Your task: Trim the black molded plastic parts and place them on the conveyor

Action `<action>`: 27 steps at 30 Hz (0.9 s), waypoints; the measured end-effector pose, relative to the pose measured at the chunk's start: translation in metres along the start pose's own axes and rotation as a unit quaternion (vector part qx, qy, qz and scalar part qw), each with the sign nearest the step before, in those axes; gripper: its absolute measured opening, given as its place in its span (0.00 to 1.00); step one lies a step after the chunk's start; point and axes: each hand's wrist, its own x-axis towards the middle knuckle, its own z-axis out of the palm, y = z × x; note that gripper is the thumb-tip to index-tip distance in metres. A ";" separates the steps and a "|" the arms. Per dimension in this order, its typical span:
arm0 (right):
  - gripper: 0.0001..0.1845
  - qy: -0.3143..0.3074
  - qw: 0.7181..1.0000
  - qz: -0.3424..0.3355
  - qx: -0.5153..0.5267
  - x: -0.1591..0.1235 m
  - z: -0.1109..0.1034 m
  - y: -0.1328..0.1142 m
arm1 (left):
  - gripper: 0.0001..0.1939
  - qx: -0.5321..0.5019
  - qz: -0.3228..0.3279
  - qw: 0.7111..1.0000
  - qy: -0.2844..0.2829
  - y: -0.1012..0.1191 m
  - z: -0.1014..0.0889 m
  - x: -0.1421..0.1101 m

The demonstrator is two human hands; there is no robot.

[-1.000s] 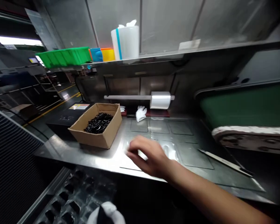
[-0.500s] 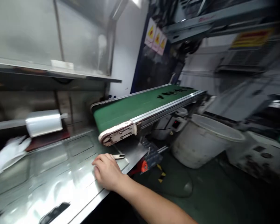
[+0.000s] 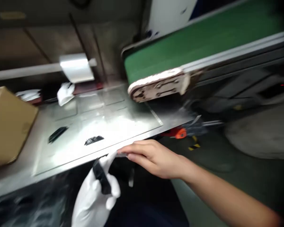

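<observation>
Left gloved hand (image 3: 91, 198) is gripping a black part (image 3: 101, 176) before the workbench edge, fingers covering some. Bare right hand (image 3: 153, 157) is sitting at the glove's fingertip; blurring, can't tell its grip. Frame is cutting cardboard box (image 3: 10, 126). Black pieces (image 3: 57, 134) are lying on metal workbench (image 3: 177, 118); green conveyor belt (image 3: 180, 47) is running alongside.

Plastic-looking held part (image 3: 101, 178); cloth glove (image 3: 88, 200); glossy benchtop (image 3: 118, 126).
</observation>
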 end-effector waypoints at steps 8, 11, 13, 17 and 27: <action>0.16 -0.018 1.000 -0.017 0.015 0.004 0.042 -0.017 | 0.25 -0.070 0.041 0.993 -0.081 -0.019 -0.022 0.008; 0.16 -0.008 1.000 -0.016 -0.008 0.006 0.047 -0.014 | 0.20 -0.083 0.057 0.990 -0.100 -0.013 -0.024 0.010; 0.16 -0.003 1.000 -0.017 -0.019 0.007 0.048 -0.014 | 0.18 -0.082 0.066 0.988 -0.112 -0.009 -0.027 0.011; 0.15 0.000 0.999 -0.016 -0.036 0.007 0.051 -0.018 | 0.22 -0.061 0.053 0.990 -0.116 -0.007 -0.036 0.013; 0.16 -0.047 0.994 -0.063 -0.080 0.010 0.048 -0.019 | 0.21 -0.093 0.064 0.979 -0.172 -0.010 -0.046 0.010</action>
